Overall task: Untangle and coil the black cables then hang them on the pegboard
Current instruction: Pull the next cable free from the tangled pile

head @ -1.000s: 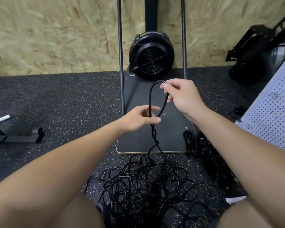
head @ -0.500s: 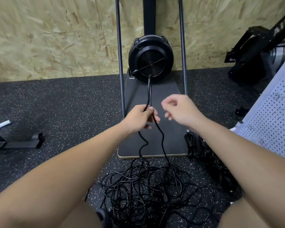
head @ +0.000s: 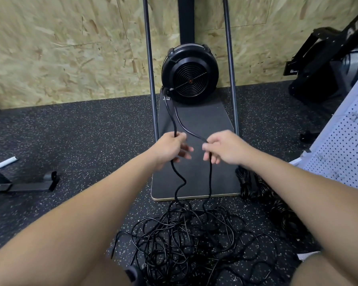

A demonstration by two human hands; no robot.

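A loop of black cable (head: 175,118) rises ahead of me, its top near the fan machine. My left hand (head: 170,148) grips one strand of it and my right hand (head: 220,147) grips the other strand, a hand's width apart. Both strands hang down to a tangled pile of black cables (head: 186,242) on the speckled floor between my knees. Several coiled black cables (head: 254,184) lie at the right of the pile. The white pegboard (head: 347,149) leans at the far right.
A black fan machine (head: 189,74) stands on a dark board (head: 194,162) between two upright metal poles (head: 150,65). A black exercise machine (head: 327,65) stands at the back right, a low black stand (head: 25,182) at the left. A chipboard wall closes the back.
My right hand has taken hold of the second strand and the two hands have drawn apart, widening the loop. The loop's top now reaches farther forward, toward the fan.
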